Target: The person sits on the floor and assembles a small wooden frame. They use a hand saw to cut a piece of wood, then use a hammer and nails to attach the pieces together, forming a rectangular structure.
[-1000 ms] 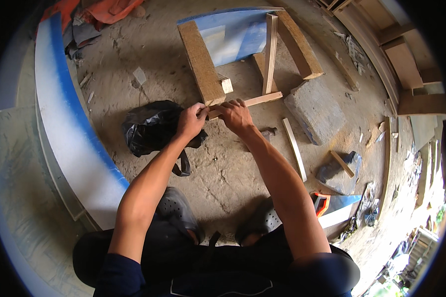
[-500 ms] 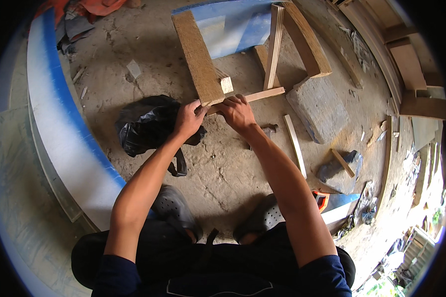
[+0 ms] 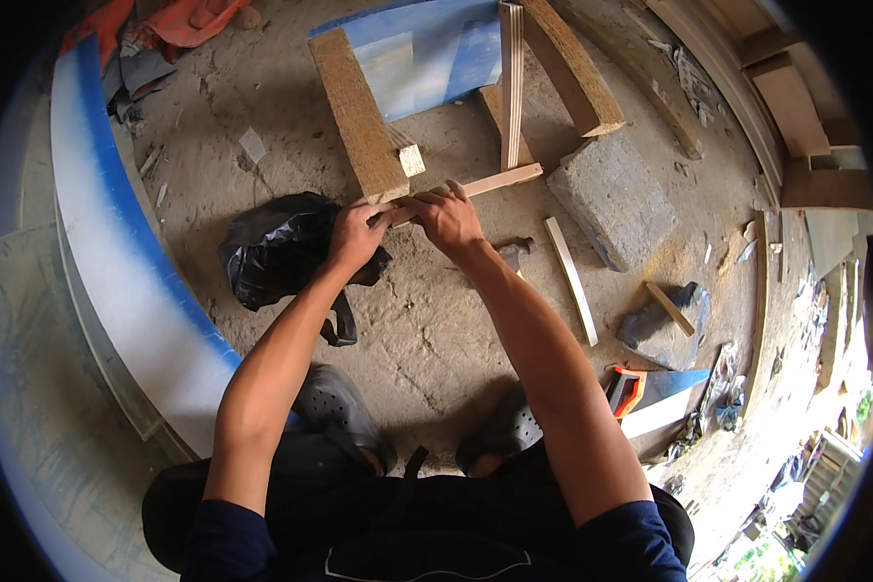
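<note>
Down on the dusty concrete floor, between our knees, we hold a thin wooden slat with both hands. Our left hand closes its fingers around the near end of the slat, and our right hand grips it just beside, fingers curled over the top, so both hands are clamped on the same piece. The slat runs up and to the right from our hands, and its far end touches the foot of an upright narrow strip. Its near end lies against the end of a thick, coarse board, which leans up toward a pale blue panel. A second thick board slants on the right side of that panel.

Just left of our left hand lies a crumpled black plastic bag, touching the floor beside our wrist. Right of the slat sits a grey concrete block, and near it a loose light strip of wood lies flat. A hammer head peeks out just behind our right forearm. Farther right we see a handsaw with an orange handle. Our dark shoes are planted below our arms. A long blue-edged white sheet curves along our left.
</note>
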{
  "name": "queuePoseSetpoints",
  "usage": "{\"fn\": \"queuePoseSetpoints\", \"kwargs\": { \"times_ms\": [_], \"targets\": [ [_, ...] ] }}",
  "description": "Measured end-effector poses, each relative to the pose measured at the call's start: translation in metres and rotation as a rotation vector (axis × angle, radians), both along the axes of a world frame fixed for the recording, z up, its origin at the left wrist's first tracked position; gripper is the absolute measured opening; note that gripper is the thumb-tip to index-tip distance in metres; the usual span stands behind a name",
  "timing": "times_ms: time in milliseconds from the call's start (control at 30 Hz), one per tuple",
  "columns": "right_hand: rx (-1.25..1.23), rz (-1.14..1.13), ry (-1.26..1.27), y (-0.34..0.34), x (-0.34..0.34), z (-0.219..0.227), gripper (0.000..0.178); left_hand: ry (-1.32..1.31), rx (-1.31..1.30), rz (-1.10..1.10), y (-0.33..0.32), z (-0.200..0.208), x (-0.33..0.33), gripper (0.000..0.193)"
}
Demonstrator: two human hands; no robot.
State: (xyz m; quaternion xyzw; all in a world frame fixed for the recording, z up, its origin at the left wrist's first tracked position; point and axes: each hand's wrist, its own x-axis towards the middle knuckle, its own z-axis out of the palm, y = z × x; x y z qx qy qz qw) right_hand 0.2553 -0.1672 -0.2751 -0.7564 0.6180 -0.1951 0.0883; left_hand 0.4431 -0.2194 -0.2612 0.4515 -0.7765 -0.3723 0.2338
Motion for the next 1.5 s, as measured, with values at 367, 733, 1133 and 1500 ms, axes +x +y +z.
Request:
{"fn": "queuePoseSetpoints", "kwargs": {
  "times_ms": [367, 733, 1133, 1500],
  "targets": [
    [0.061, 0.001, -0.001, 0.0, 0.003, 0.003, 0.037, -0.036, -0.186, -0.05, -0.003, -0.006, 0.002, 0.019],
    [0.064, 0.024, -0.463, -0.018, -0.002, 0.025, 0.022, 0.023, -0.268, -0.105, 0.0, 0.013, -0.004, 0.016],
    [0.179, -0.06, -0.307, -0.011, 0.008, 0.033, 0.018, -0.057, -0.138, -0.156, 0.001, 0.03, -0.005, 0.018],
    [-0.038, 0.088, -0.212, -0.007, 0.013, 0.03, 0.009, -0.186, -0.172, -0.066, 0.007, 0.022, 0.005, 0.034]
  ]
}}
